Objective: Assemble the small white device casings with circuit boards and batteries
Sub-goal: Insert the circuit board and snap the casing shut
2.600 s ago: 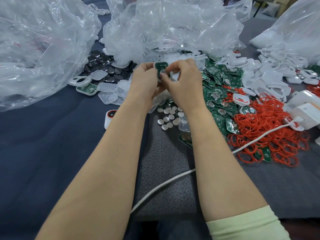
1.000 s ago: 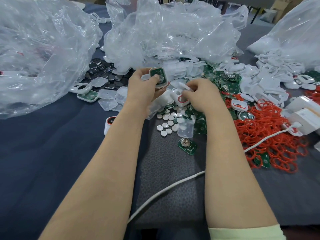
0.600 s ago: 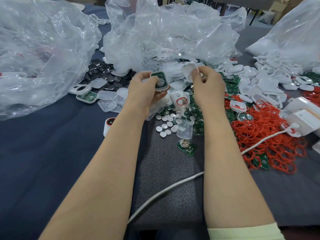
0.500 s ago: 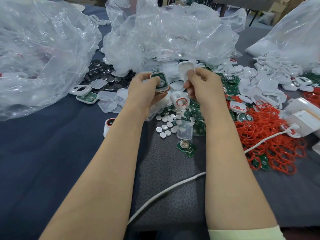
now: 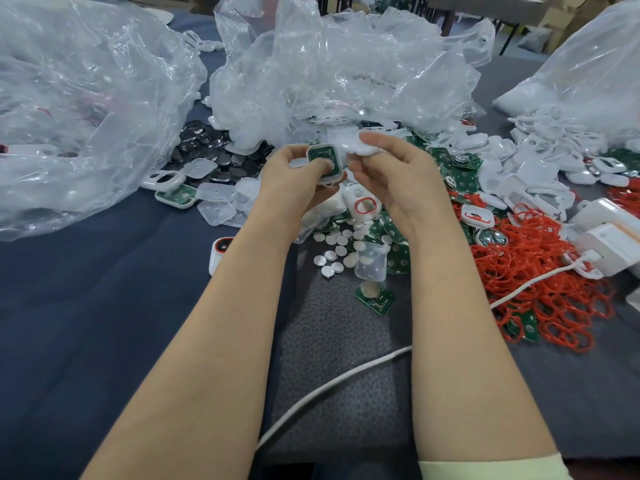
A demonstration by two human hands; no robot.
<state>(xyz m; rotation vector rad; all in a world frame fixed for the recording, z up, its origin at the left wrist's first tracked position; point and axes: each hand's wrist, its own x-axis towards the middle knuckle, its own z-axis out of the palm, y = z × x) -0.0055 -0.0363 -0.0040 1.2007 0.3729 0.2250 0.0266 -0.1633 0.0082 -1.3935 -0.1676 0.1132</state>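
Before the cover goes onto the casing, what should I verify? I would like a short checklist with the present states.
1. Left hand grips the casing: ok.
2. Circuit board lies inside the casing: ok.
3. Battery seated on the board: cannot tell, the thumb covers that part.
4. Right hand pinches the cover: ok.
5. Cover lined up over the casing: not ok, it is held beside it, apart.

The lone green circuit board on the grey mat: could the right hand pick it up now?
Probably not at once: the right hand holds a white cover. The circuit board itself lies uncovered, nothing on top.
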